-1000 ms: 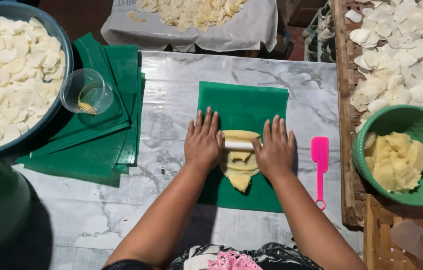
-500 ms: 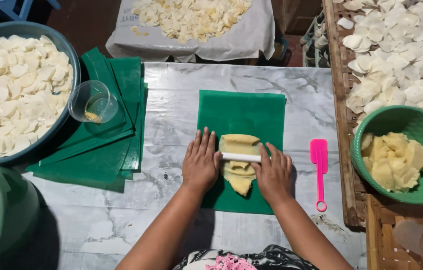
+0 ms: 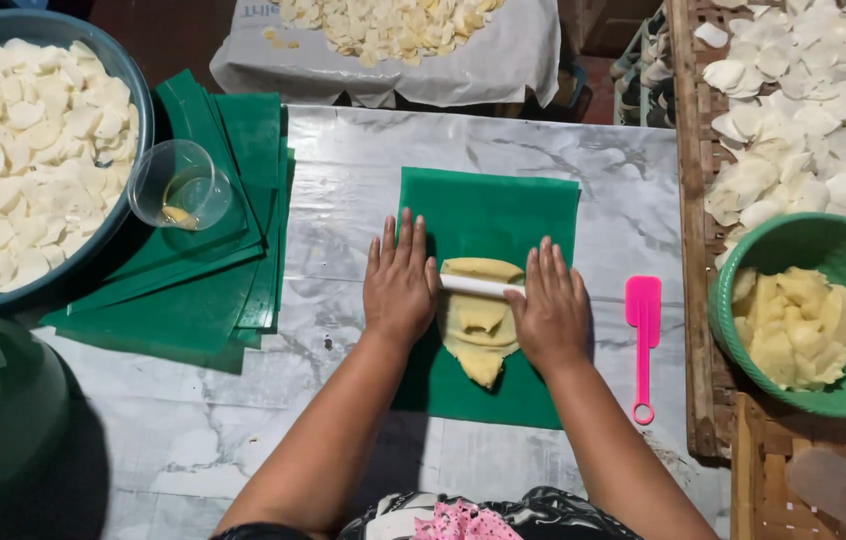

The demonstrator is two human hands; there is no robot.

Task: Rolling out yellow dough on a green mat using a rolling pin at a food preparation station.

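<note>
A flattened yellow dough piece [image 3: 481,325] lies on a green plastic sheet [image 3: 503,215] on the marble table [image 3: 343,180]. A thin white rolling pin [image 3: 478,286] lies across the dough's upper part. My left hand [image 3: 400,280] presses flat on the pin's left end, fingers straight and together. My right hand [image 3: 549,305] presses flat on its right end the same way. Both palms rest on the pin rather than grip it.
A pink spatula [image 3: 642,340] lies right of the sheet. A green bowl [image 3: 828,240] of yellow dough pieces stands at right, beside a wooden tray [image 3: 688,200] of white discs. Left: stacked green sheets [image 3: 193,300], a clear cup [image 3: 180,186], a blue basin [image 3: 128,80] of discs.
Both hands have rolled the pin away from me, from the middle of the dough toward its upper part. The dough looks longer and flatter.
</note>
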